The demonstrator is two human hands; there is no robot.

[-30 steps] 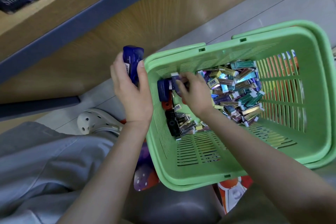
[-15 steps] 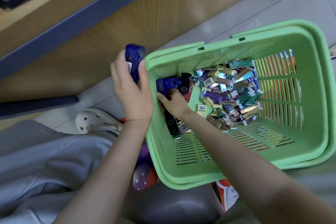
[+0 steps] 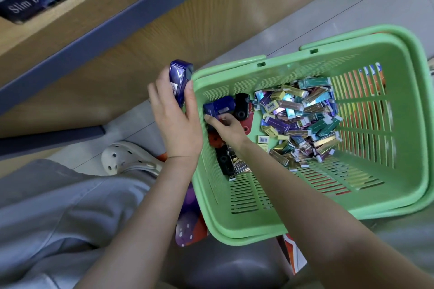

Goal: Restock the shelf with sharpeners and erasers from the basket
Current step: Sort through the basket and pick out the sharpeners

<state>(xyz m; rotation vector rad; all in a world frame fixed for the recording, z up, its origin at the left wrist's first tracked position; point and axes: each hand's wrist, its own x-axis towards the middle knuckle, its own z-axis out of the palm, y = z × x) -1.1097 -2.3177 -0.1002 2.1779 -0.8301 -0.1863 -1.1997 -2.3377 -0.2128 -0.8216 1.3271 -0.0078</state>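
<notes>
1. Head view: left hand point(image 3: 178, 122) clamps a blue sharpener point(image 3: 179, 82) upright, just outside the basket point(image 3: 328, 54) rim
2. Down in the basket, right hand point(image 3: 226, 126) has fingers curled onto a second sharpener point(image 3: 219, 107); whether it grips, can't tell
3. Hard, light, glossy plastic, I'd judge: pinch the flat sides
4. Beside it, erasers point(image 3: 300, 119) lie heaped, untouched

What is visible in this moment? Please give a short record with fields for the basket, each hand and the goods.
basket: green, slotted walls
left hand: holds a blue sharpener just outside the basket rim
right hand: inside the basket, fingers on the sharpeners; grip unclear
sharpeners: blue, black and red, by the wall nearest the left hand
erasers: loose wrapped pile beside them
</notes>
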